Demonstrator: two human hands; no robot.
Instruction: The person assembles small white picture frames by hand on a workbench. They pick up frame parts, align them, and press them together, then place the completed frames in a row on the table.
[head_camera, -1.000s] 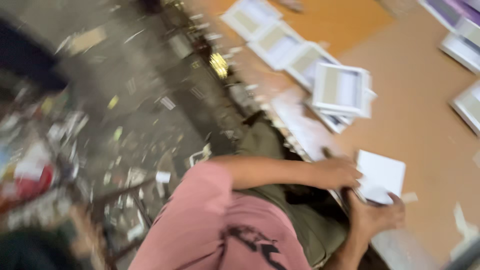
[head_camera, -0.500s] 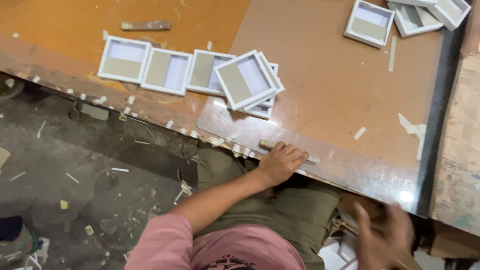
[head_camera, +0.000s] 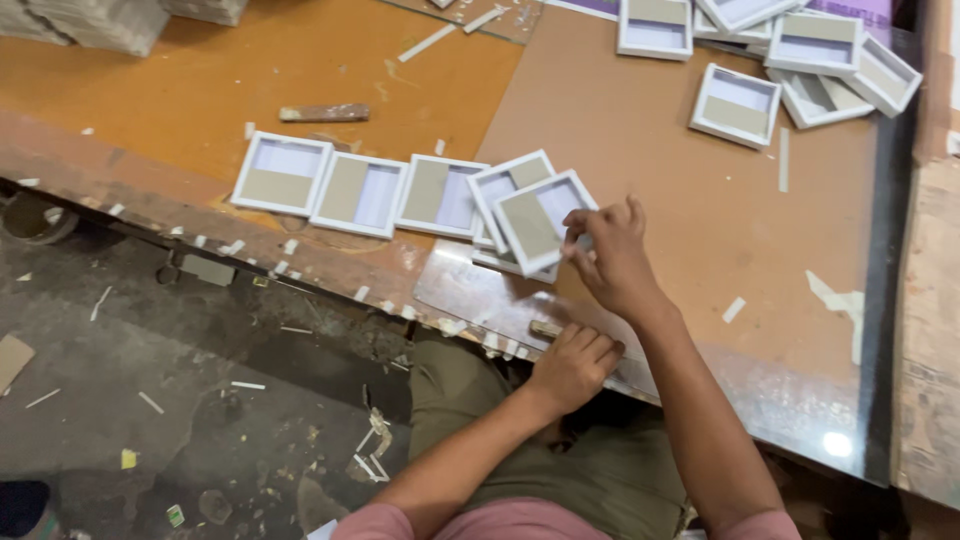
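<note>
The right hand (head_camera: 610, 262) has come up from below the table (head_camera: 650, 150) and now pinches the top white frame (head_camera: 540, 222) on a small pile. The left hand (head_camera: 572, 365) curls around a small tool (head_camera: 545, 328) at the table's edge. A rough pull could knock the pile over.

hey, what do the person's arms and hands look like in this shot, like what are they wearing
Both arms are bare from above the elbow down, coming out of short pink sleeves. The left hand and right hand wear no gloves, and no rings, watch or bracelet show on the hands or wrists. Olive-green trousers show beneath the arms.
</note>
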